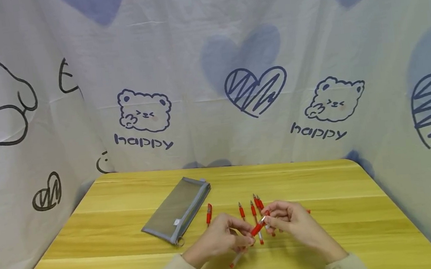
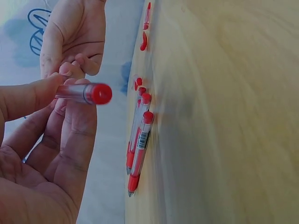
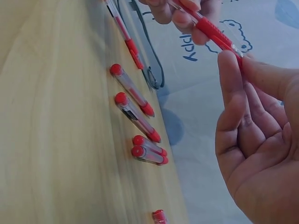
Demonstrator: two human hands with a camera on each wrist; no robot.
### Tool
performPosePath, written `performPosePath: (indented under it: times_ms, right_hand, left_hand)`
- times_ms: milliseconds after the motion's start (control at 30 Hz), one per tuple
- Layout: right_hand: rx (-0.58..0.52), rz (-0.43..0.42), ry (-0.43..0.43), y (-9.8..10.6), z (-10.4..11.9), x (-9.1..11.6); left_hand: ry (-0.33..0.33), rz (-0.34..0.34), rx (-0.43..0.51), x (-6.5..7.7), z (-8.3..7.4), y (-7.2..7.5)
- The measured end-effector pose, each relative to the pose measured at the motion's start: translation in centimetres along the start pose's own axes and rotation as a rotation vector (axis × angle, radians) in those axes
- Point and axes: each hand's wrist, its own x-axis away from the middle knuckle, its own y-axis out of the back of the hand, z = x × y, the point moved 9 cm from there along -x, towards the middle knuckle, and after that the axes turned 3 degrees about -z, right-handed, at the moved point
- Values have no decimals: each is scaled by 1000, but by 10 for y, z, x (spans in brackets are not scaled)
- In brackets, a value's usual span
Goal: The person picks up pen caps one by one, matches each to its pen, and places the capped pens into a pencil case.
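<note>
Both hands grip one red pen [image 1: 257,228]: the left hand [image 1: 222,236] pinches its barrel, the right hand [image 1: 289,219] its far red end, between thumb and finger. The pen is held above the table [image 1: 109,215], to the right of the pouch [image 1: 175,206]. Whether a cap sits fully on that end, I cannot tell.

The tabletop looks smooth, so a pen slipping from such slim pinches could roll. The pouch lies flat; the left forearm, passing near it, might nudge it. Four loose pens [image 1: 253,208], right of the pouch, have bare tips, so a low knuckle could scatter them or pick up ink. A capped pen [image 1: 209,214] just beside the pouch risks being brushed by the left hand. Smallest, a red piece [image 1: 308,211], perhaps a cap, lies farthest right of the pouch, where a stray right wrist could flick it away.
</note>
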Motion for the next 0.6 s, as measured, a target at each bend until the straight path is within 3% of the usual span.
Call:
performPosePath:
  times_ms: [600]
  right_hand:
    - [56, -32, -4, 1, -6, -3]
  left_hand:
    - [-16, 7, -37, -1, 0, 1]
